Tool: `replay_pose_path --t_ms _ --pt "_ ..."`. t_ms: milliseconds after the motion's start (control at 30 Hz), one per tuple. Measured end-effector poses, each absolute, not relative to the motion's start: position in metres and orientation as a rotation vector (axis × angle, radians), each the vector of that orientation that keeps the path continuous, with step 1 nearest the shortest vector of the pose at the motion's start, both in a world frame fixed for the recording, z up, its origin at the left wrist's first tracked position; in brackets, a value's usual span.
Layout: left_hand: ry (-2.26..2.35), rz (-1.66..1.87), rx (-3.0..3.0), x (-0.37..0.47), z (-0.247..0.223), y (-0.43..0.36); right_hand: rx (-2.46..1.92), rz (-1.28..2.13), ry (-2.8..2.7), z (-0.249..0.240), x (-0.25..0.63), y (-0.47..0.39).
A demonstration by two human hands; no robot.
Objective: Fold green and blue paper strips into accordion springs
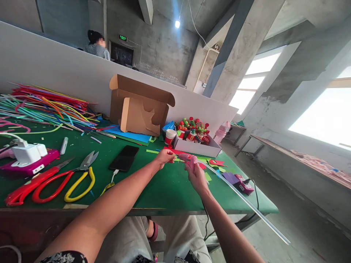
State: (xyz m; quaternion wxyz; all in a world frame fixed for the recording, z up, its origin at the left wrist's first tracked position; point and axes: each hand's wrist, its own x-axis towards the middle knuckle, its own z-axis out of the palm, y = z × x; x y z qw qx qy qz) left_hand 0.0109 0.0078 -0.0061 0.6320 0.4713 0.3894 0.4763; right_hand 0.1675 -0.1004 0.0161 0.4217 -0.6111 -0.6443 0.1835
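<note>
Glue gun of pink plastic (192, 160) in right hand (197, 177), fingers wrapped closed around its grip, nozzle toward left hand (163, 157): probably angled so for a short reach to the opposite fingertips. Left fingertips pinched narrow on a small coloured piece (174, 157), too small to identify; both hands over the green-covered table (159, 190), likely for steady close work. Long, clear, rod-like glue stick (252, 206) trailing behind the gun, out past the table's right edge, so little tolerance for sideways swings near the magenta power strip (245, 184). White cardboard box (197, 147) of red-and-green spring figures (192, 134) just beyond, probably handy there, but limiting forward movement. Green surface between black rectangular phone (124, 158), right wrist and near edge: best room for drawing back.
</note>
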Motion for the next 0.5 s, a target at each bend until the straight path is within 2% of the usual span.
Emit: replay_pose_path --t_ms 500 --pt "0.916 1.093 1.07 0.0111 -0.0049 0.0068 -1.582 0.405 -1.648 0.0163 0.165 -0.1011"
